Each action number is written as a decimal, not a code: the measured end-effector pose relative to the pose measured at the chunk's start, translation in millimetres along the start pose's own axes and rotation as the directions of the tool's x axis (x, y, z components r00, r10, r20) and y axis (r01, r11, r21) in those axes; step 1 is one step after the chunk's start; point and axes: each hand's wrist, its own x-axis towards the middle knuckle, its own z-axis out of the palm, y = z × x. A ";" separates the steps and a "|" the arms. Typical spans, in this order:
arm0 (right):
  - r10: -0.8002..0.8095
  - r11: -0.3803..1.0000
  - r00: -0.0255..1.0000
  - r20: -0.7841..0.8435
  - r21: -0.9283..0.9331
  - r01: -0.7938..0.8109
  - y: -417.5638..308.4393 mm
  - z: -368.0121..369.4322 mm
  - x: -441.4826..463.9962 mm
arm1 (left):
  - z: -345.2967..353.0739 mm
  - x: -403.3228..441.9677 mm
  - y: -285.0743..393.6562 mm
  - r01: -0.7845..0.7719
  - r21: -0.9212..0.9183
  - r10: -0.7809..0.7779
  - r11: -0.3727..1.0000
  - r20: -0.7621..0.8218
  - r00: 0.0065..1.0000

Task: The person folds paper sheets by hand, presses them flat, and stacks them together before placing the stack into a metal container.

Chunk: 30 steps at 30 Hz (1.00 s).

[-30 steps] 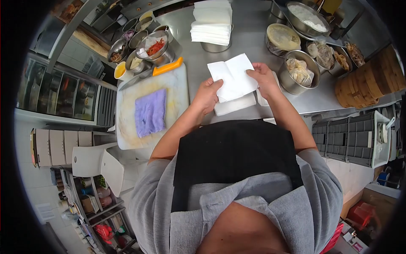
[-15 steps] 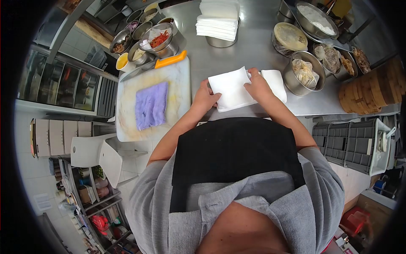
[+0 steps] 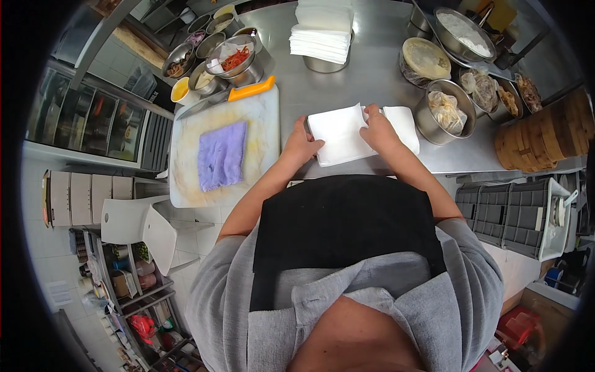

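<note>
White paper napkins point(image 3: 339, 137) lie at the front of the steel table, between my two hands. My left hand point(image 3: 301, 144) grips their left edge, its thumb on top of the sheet. At the right side, my right hand point(image 3: 379, 130) pinches the upper sheet between thumb and fingers, and a corner sticks up beside it. More white napkins point(image 3: 403, 126) rest just right of that hand, partly covered by it. Farther back, a tall stack of white napkins point(image 3: 320, 44) sits in a round metal container point(image 3: 328, 66).
On the left, a cutting board point(image 3: 263, 133) bears a purple cloth point(image 3: 222, 155) and an orange-handled knife point(image 3: 251, 89). Behind it stand metal bowls of ingredients point(image 3: 235, 60). To the right are a metal pot point(image 3: 438, 132) with a plastic bag and bamboo steamers point(image 3: 539, 136).
Both hands keep their hold on the napkins and have barely moved. The raised corner near my right hand sits slightly lower, and the whole view has shifted a little.
</note>
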 end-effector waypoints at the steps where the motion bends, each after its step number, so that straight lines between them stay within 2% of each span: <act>1: 0.000 1.000 1.000 0.001 0.003 0.000 -0.4 -0.4 0.4 | -0.9 -2.0 4.2 0.015 0.021 -0.015 1.000 0.010 1.000; 2: -0.026 1.000 0.999 -0.036 -0.013 0.026 1.9 0.4 1.6 | -2.2 -3.6 8.2 0.027 0.041 -0.027 0.999 0.014 1.000; 3: -0.056 0.998 0.996 -0.073 -0.029 0.054 6.3 3.1 1.7 | -0.7 -4.7 5.9 -0.074 0.172 0.091 0.982 -0.091 0.992; 5: -0.085 0.992 0.990 -0.110 -0.101 0.074 -5.8 -1.4 -6.5 | 7.6 -7.8 -2.7 -0.209 0.450 0.348 0.868 -0.252 0.903; 6: -0.170 0.979 0.973 -0.157 -0.143 0.147 -16.8 -6.8 -13.4 | 2.3 -27.6 35.3 -0.083 0.485 0.207 0.871 -0.207 0.956; 8: -0.327 0.933 0.917 -0.229 -0.232 0.275 -33.4 -10.1 -26.3 | 9.1 -27.1 35.9 -0.300 0.609 0.513 0.734 -0.206 0.833; 9: -0.417 0.908 0.876 -0.242 -0.167 0.386 -37.7 -8.2 -26.4 | 12.1 -21.7 34.9 -0.386 0.662 0.600 0.642 -0.120 0.791; 11: -0.487 0.848 0.839 -0.242 0.099 0.521 -40.1 9.0 -19.3 | 21.2 -6.4 27.7 -0.539 0.726 0.731 0.427 0.073 0.678; 12: -0.520 0.788 0.817 -0.249 0.228 0.572 -38.2 20.3 -14.1 | 31.1 0.9 15.9 -0.535 0.724 0.689 0.437 0.113 0.716; 13: -0.491 0.779 0.841 -0.228 0.315 0.541 -33.3 34.6 -11.7 | 42.6 9.4 0.4 -0.530 0.723 0.647 0.444 0.151 0.748; 16: -0.485 0.762 0.838 -0.249 0.351 0.545 -16.4 64.1 -7.3 | 52.1 15.4 -11.3 -0.522 0.726 0.562 0.448 0.225 0.796; 18: -0.375 0.800 0.914 -0.157 0.442 0.405 -13.0 69.8 -0.9 | 49.2 20.3 -19.6 -0.538 0.691 0.573 0.483 0.215 0.791; 20: -0.319 0.915 0.930 -0.182 0.196 0.353 -14.7 62.1 6.3 | 50.0 17.3 -23.0 -0.542 0.637 0.568 0.548 0.191 0.800; 21: -0.324 0.921 0.920 -0.218 0.150 0.360 -12.9 61.2 11.6 | 46.2 15.1 -13.6 -0.520 0.629 0.538 0.578 0.185 0.823; 24: -0.390 0.917 0.881 -0.267 -0.022 0.399 -5.0 68.9 23.1 | 44.2 10.4 -9.2 -0.467 0.687 0.485 0.557 0.187 0.854; 27: -0.429 0.903 0.888 -0.165 -0.115 0.415 -11.8 67.4 29.7 | 38.4 11.9 -21.6 -0.426 0.701 0.510 0.572 0.103 0.854; 28: -0.461 0.887 0.876 -0.140 -0.087 0.453 -12.9 70.9 35.4 | 42.4 8.2 -21.4 -0.433 0.698 0.531 0.570 0.089 0.843; 30: -0.477 0.879 0.870 -0.123 -0.054 0.474 -13.6 73.0 48.9 | 33.1 0.6 -11.3 -0.339 0.724 0.419 0.600 0.077 0.905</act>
